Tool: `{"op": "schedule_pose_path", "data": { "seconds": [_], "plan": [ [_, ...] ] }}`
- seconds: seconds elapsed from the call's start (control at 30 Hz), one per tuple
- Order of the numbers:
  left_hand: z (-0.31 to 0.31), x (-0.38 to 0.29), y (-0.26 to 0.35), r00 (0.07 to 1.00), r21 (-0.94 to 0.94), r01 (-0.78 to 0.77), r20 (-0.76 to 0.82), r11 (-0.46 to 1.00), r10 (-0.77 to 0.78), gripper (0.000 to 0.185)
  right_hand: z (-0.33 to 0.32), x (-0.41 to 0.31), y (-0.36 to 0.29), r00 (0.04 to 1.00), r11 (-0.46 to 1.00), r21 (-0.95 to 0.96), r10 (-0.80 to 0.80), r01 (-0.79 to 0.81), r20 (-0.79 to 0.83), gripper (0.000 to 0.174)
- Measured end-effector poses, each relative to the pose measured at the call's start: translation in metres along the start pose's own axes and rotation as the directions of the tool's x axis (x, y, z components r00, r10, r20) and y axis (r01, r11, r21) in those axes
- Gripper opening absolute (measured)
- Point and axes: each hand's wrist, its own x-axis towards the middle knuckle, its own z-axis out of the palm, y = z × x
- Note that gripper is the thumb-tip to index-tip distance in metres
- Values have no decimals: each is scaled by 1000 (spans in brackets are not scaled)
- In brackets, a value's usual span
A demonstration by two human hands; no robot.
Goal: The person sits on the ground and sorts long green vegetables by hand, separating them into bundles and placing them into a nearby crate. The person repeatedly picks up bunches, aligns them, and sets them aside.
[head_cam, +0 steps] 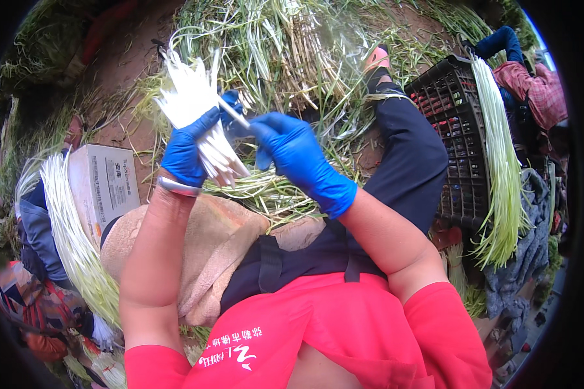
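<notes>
A thick bunch of white allium stalks [187, 87] slants up and away in my left hand [185, 148], which wears a blue glove and is wrapped around it. Their trimmed-looking lower ends poke out below the palm. My right hand [297, 155], also blue-gloved, pinches one single white stalk [234, 114] by its end, just right of the bunch. Beyond both hands lies a large heap of leafy green stalks [272, 44] with straw-coloured stems. More loose green leaves [272, 194] lie on the near side, under my hands.
On the right, a black plastic crate [462, 146] carries a long bundle of pale stalks [496, 160]. At left, another bundle [73, 233] hangs beside a printed carton [104, 185]. A tan towel [219, 253] covers my leg. Other people sit at far left and far right.
</notes>
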Motion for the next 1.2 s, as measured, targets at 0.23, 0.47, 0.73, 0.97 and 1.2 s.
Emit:
{"op": "schedule_pose_path", "data": {
  "seconds": [0.23, 0.47, 0.73, 0.97, 1.2],
  "plan": [
    [4, 10, 6, 994, -155, 30, -99, 988, -46, 42, -5, 21, 25, 955, 956, 225, 124, -188, 270, 23],
    [-22, 19, 75, 962, -311, -167, 158, 936, 224, 40, -78, 78, 141, 909, 983, 95, 184, -160, -375, 27],
    [-25, 26, 29, 985, -635, -22, -146, 772, -91, 42, -95, 99, 200, 924, 668, -646, 189, -370, -333, 36],
    [-41, 34, 48, 981, -660, 139, 194, 739, -11, 48, -88, 108, 97, 946, 949, -186, 206, -256, -250, 18],
    [-49, 30, 49, 996, -702, 76, 89, 708, -19, 33, -79, 45, 6, 970, 917, 340, 238, -207, -51, 29]
  ]
}}
